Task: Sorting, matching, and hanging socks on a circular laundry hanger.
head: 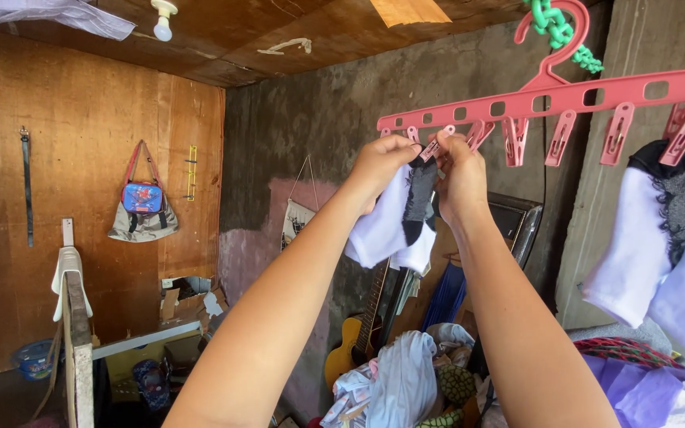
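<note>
A pink plastic clip hanger (564, 97) hangs overhead from a green chain (558, 28). Both my arms reach up to its left end. My left hand (380, 168) holds the cuff of a white sock with a black cuff (394, 226) against a clip. My right hand (461, 176) pinches that clip (434, 147) at the sock's top. The sock dangles below my hands.
More white socks with dark cuffs (652, 238) hang from clips at the right. Below lies a heap of clothes (406, 380), a guitar (354, 337) and purple cloth (644, 392). A bag (143, 198) hangs on the wooden wall at left.
</note>
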